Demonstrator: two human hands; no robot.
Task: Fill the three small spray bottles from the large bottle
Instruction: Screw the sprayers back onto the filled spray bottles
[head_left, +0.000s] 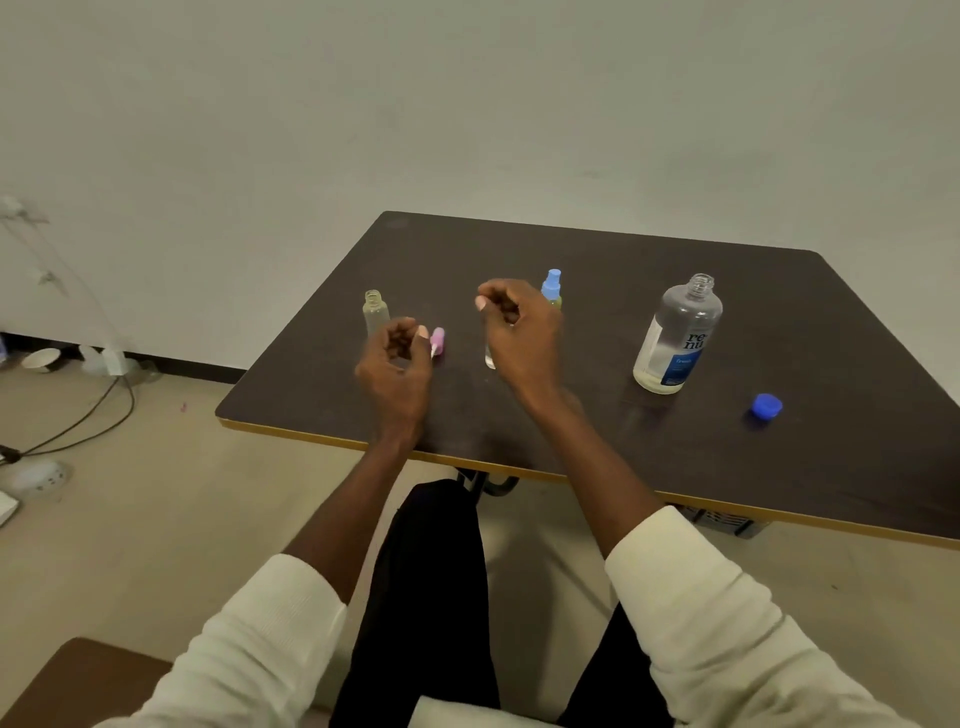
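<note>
Head view: two hands hover over a dark bench (675, 457). The left hand (397, 364), fingers loosely curled and holding nothing, hangs just in front of an uncapped small bottle (376, 312), with a pink sprayer (437, 341) lying just to its right. The right hand (519, 327), also loosely curled, hides most of a second bottle (490, 358); whether it grips anything cannot be told. A blue-topped bottle (552, 288) stands just behind it. The large bottle (678, 335) stands open, well to the right, near its blue cap (767, 406).
</note>
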